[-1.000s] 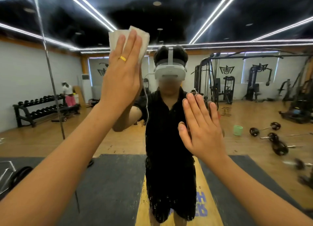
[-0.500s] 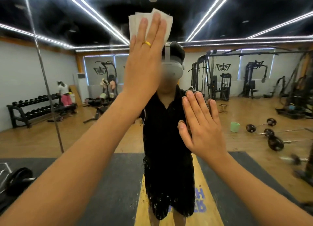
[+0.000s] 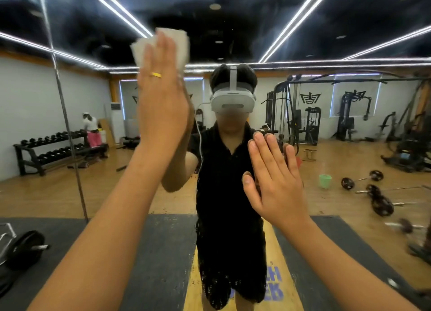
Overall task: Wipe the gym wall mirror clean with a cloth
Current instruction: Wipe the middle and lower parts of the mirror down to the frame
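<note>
Left hand (image 3: pixel 163 105) is flat, fingers straight and together, pressing the white cloth (image 3: pixel 163 46) onto the mirror (image 3: pixel 349 128) up high, just left of the reflected headset (image 3: pixel 232 100); most of the cloth hides behind the palm and the bit poking out on top is too blurry to make out. Right hand (image 3: pixel 275 184) sits lower, palm flat on the glass, fingers straight. Both forearms (image 3: pixel 105 240) are cut off at the bottom edge, and the speckles (image 3: pixel 210 282) low on the reflection could be on glass or fabric, can't tell.
</note>
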{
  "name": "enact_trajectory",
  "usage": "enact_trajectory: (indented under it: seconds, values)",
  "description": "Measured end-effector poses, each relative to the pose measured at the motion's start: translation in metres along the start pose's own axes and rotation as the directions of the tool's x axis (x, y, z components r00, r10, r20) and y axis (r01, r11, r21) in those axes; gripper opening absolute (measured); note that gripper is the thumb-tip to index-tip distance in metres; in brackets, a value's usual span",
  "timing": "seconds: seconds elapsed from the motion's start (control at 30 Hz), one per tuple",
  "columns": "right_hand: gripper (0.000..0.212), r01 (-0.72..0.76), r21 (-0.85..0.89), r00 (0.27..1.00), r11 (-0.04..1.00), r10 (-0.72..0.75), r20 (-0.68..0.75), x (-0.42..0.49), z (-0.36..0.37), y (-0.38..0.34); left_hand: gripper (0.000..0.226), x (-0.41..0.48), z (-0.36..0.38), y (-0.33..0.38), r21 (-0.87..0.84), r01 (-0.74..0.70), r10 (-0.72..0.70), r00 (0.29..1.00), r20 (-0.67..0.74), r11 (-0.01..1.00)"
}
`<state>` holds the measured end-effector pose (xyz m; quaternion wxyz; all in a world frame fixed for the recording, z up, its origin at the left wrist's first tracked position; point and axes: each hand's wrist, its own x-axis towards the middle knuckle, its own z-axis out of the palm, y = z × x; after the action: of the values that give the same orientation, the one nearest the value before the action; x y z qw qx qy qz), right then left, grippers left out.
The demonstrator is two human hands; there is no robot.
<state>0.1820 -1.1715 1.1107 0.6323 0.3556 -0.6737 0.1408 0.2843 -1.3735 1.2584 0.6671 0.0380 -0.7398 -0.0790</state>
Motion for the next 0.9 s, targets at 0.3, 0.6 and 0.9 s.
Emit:
enact_trajectory:
  seconds: [0.3, 0.6, 0.9]
  values:
    - [0.062, 0.009, -0.001, 1.000, 1.000, -0.009, -0.026, 0.002, 0.004, 0.000, 0.062, -0.108, 0.022, -0.002, -0.016, -0.265, 0.265, 0.958, 0.113, 0.964]
    - [0.064, -0.008, 0.005, 1.000, 1.000, 0.008, -0.016, 0.002, 0.002, 0.000, 0.061, -0.083, 0.030, 0.027, -0.056, -0.233, 0.239, 0.955, 0.177, 0.971]
    - [0.062, -0.071, 0.189, 0.997, 0.979, 0.072, 0.002, 0.010, -0.014, -0.008, 0.057, -0.093, 0.012, 0.015, -0.373, -0.208, 0.334, 0.888, 0.316, 0.904]
